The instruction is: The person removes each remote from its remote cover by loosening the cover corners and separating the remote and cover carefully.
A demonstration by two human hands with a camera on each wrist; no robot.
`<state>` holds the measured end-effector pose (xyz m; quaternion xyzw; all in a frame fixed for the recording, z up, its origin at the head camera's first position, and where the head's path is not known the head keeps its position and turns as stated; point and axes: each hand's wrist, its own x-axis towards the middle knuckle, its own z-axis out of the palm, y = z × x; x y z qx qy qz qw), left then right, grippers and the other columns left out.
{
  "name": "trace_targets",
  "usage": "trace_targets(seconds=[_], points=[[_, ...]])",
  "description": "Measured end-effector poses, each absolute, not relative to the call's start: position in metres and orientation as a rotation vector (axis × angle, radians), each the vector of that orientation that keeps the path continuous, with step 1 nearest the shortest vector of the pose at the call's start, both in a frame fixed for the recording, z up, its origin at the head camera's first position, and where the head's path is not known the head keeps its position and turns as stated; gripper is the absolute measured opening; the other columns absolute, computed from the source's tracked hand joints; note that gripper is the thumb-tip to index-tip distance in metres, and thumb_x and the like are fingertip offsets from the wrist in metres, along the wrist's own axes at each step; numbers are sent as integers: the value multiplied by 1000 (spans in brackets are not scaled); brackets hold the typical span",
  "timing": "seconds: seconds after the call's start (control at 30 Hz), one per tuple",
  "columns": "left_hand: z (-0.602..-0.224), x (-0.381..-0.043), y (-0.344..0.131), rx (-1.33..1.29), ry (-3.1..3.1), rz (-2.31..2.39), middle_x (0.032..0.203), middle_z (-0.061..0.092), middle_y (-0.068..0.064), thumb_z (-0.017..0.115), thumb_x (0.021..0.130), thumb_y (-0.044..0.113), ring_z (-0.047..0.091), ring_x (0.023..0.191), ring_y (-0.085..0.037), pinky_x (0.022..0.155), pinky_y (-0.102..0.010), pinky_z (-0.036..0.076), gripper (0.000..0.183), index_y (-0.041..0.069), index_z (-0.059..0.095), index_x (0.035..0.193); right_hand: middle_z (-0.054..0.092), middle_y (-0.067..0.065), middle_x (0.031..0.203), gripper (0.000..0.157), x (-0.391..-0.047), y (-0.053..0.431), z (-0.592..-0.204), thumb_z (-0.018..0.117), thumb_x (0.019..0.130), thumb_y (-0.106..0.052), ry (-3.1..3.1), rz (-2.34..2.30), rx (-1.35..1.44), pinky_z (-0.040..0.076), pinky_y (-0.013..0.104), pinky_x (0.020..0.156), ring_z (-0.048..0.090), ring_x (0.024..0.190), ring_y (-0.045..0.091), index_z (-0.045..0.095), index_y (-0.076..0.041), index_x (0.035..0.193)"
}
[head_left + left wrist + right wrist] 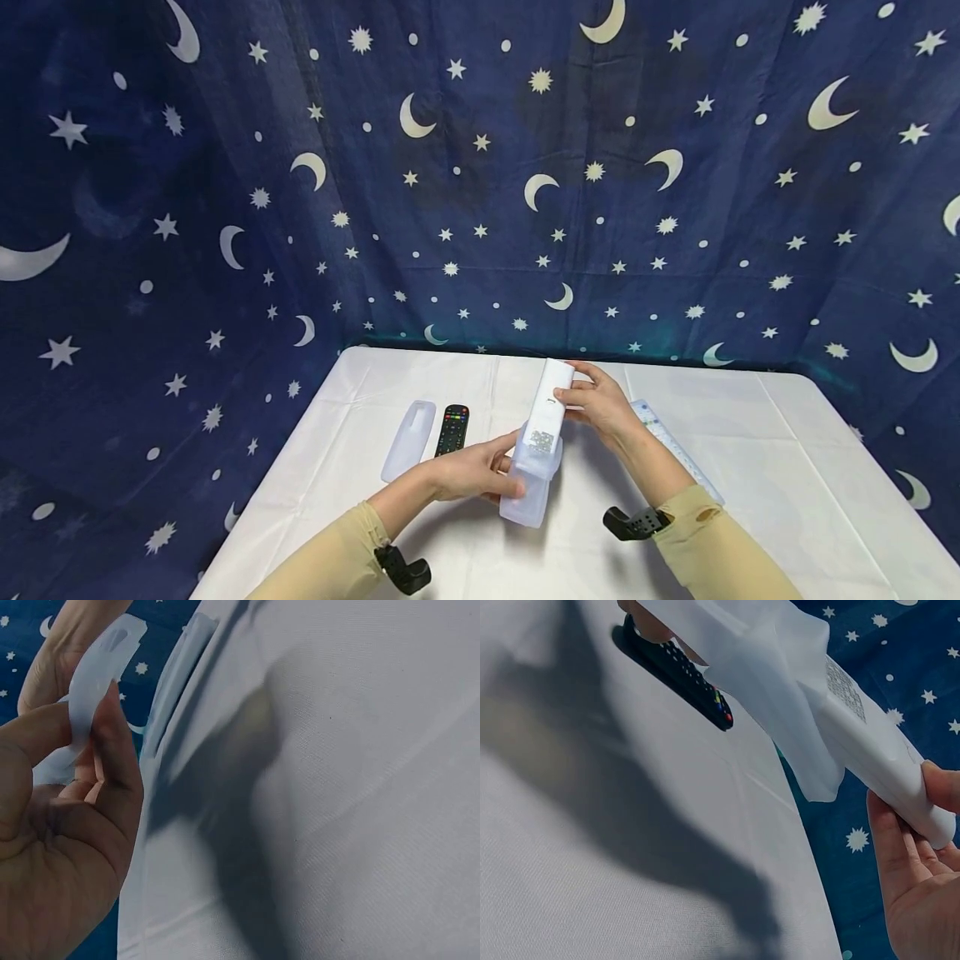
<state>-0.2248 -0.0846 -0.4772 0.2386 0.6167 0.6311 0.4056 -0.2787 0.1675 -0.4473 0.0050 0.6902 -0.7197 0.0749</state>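
The left hand [480, 473] pinches a soft, translucent sleeve [536, 464] between thumb and fingers; the right hand [603, 408], its thumb and fingers clamped on the far end of a white handset [545, 417], holds it up ahead of the left hand, its labelled near end at the sleeve's mouth. The likeliest trouble is the sleeve's limpness: its edge droops and could fold or snag against the handset's end if the two are pushed together out of line. A smooth casing held only near one end might also slip from the right fingers and drop, and a hard squeeze by the left hand could pinch the mouth narrower. Just beyond the left hand lies a black remote [452, 429], which a low sweep of that hand might nudge; a second translucent sleeve [408, 442] rests to its left. Right of the right hand, partly behind its forearm, lies a pale blue remote [678, 450]. Beneath both hands spreads a white, lightly creased tablecloth [787, 500]; beyond them hangs a navy curtain [480, 100] of pale moons and stars.
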Motion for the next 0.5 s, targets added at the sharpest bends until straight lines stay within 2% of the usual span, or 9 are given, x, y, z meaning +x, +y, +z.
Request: trace_targets(seconds=[0.17,0.5], points=[[-476,-224,-85,605,1531,1556,121,68,-12,65,97,-5,67,107,-26,85,-42,58,93,28,12,165,67,14,108,75,-279,167,-447,73,90,1,2078,-2154,14,59,34,75,69,86,19,35,0,154],[-473,-222,-85,571,1553,1533,122,67,-14,65,95,-6,68,107,-30,84,-46,58,93,27,12,164,68,14,110,74,-277,167,-445,73,90,1,2085,-2153,24,59,35,76,69,86,19,36,-1,155]])
